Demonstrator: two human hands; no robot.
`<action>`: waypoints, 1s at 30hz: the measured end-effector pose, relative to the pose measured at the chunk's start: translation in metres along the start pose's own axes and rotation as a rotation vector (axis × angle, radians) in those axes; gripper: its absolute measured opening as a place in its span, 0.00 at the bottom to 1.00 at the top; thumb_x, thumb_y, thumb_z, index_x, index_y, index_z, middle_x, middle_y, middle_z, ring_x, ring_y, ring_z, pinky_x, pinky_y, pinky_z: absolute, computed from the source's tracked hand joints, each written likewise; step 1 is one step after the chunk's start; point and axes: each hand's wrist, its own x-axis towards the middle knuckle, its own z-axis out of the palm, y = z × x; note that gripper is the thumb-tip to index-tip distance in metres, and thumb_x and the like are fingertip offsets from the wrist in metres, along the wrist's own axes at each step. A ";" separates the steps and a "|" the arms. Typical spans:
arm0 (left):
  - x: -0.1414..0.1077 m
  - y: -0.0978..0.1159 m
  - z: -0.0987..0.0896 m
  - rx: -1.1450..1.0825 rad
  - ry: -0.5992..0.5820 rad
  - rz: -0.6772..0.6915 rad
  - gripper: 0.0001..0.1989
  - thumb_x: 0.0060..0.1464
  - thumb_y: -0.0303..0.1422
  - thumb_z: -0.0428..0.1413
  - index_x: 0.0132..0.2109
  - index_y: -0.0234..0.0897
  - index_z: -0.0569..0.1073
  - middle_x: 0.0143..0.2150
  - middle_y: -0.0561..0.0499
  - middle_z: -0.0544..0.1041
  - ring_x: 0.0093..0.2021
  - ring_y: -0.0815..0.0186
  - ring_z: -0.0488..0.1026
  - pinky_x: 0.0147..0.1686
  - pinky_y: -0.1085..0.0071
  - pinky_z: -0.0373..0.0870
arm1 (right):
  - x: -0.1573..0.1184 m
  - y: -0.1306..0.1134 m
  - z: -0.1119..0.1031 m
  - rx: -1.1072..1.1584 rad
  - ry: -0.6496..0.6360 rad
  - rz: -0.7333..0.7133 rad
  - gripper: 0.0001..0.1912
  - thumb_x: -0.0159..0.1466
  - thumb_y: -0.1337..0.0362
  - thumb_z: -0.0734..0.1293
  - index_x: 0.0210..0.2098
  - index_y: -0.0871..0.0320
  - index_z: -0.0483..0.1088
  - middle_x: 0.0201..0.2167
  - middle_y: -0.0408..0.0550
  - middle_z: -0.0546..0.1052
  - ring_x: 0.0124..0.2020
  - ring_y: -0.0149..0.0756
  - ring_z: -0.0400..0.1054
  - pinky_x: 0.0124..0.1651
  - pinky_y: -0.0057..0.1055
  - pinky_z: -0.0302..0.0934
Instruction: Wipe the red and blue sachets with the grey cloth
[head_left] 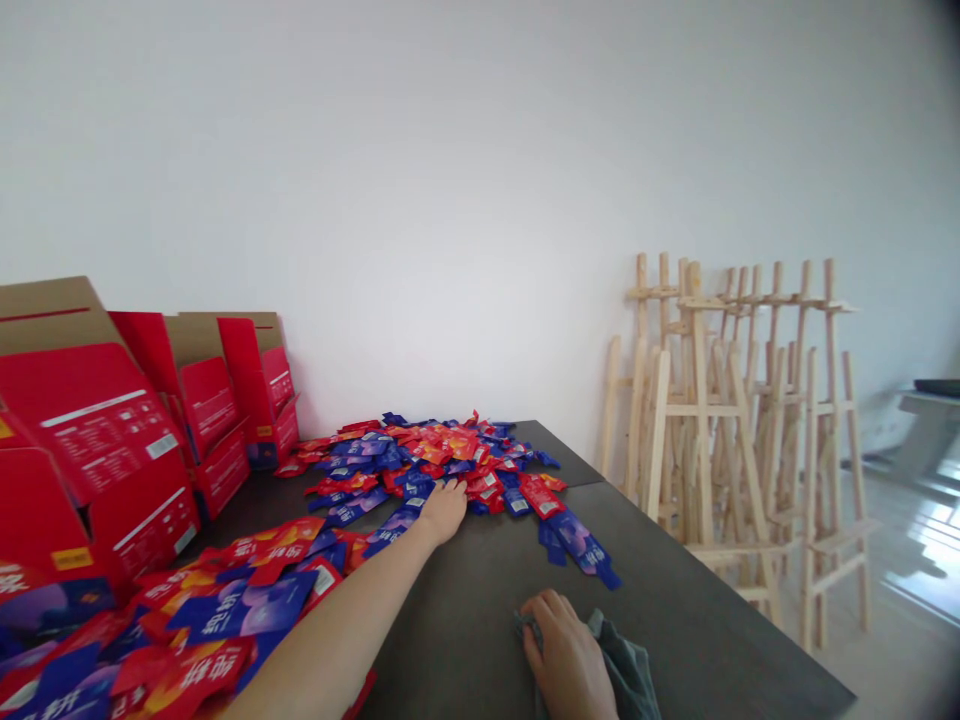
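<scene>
My left hand (445,510) reaches forward to the near edge of a heap of red and blue packets (442,440). Its fingers rest against the packets, apart at the tips, with no packet visibly held. Closer to me, my right hand (566,650) presses down on the dark tabletop with bent fingers around a grey-green cloth (628,665), which bunches out on both sides of the hand. A blue packet (581,545) and a red packet (540,495) lie to the right of the heap. My left forearm passes over a second pile of packets (240,610) at the near left.
Red cardboard boxes (112,430) with raised flaps stand in a row along the left. The dark tabletop (480,610) has its right edge running diagonally toward the near corner. Wooden easels (705,430) are on the floor beyond it, against a white wall (450,200).
</scene>
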 end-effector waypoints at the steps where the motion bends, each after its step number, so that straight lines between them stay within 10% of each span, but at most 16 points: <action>1: -0.003 0.000 0.000 -0.004 -0.004 0.006 0.15 0.60 0.34 0.53 0.53 0.34 0.69 0.55 0.42 0.69 0.53 0.56 0.67 0.52 0.53 0.65 | 0.000 0.000 0.000 0.005 -0.002 0.005 0.11 0.60 0.74 0.60 0.35 0.53 0.68 0.36 0.44 0.72 0.40 0.37 0.67 0.42 0.30 0.58; 14: -0.103 0.038 -0.021 -0.150 -0.001 0.035 0.14 0.57 0.22 0.41 0.41 0.36 0.70 0.46 0.45 0.74 0.47 0.61 0.69 0.51 0.63 0.62 | -0.001 -0.003 0.000 0.054 0.035 -0.006 0.11 0.61 0.73 0.59 0.35 0.53 0.69 0.36 0.44 0.72 0.40 0.37 0.66 0.42 0.30 0.58; 22: -0.145 0.058 0.003 -1.261 -0.142 -0.387 0.21 0.46 0.24 0.51 0.49 0.39 0.58 0.34 0.55 0.71 0.28 0.69 0.70 0.25 0.74 0.67 | -0.001 -0.002 -0.002 0.097 0.019 0.018 0.13 0.62 0.70 0.57 0.41 0.55 0.70 0.40 0.48 0.73 0.44 0.39 0.66 0.46 0.31 0.57; 30: -0.151 0.055 0.023 -1.448 -0.120 -0.411 0.23 0.41 0.25 0.55 0.48 0.36 0.62 0.28 0.59 0.70 0.23 0.72 0.65 0.25 0.75 0.61 | 0.008 0.010 -0.001 0.184 -0.187 0.063 0.27 0.62 0.53 0.61 0.59 0.55 0.63 0.54 0.53 0.70 0.55 0.45 0.63 0.55 0.36 0.54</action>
